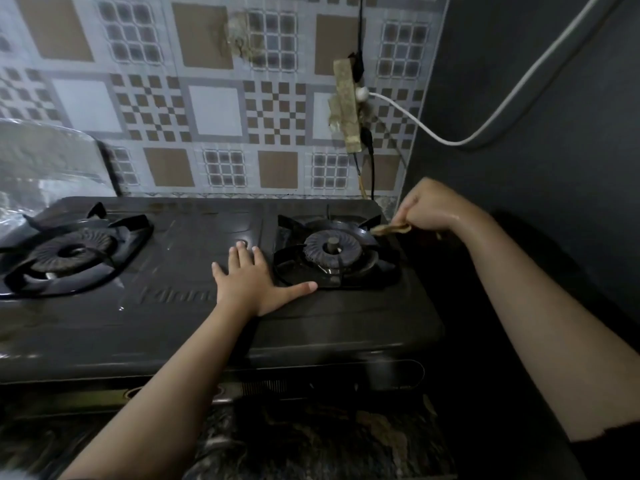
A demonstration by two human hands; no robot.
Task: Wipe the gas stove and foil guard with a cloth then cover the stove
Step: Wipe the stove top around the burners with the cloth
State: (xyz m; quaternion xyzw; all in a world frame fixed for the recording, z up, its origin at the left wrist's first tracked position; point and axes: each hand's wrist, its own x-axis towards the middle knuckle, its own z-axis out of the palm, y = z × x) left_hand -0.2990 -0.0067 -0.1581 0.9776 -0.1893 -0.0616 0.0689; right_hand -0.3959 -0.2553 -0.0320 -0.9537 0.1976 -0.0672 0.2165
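Note:
A black two-burner gas stove (194, 327) stands on a dark marbled counter. My left hand (252, 280) lies flat on the stove top between the burners, fingers spread and thumb reaching toward the right burner (332, 249). My right hand (431, 207) grips a small tan cloth (391, 230) at the stove's back right corner, beside the right burner grate. The shiny foil guard (45, 168) rises behind the left burner (69, 249) at the far left.
A patterned tile wall runs behind the stove. A taped power strip (346, 105) with a white cable (485, 133) and black cords hangs on it above the right burner. A dark wall closes off the right side. The counter edge (311, 441) shows in front.

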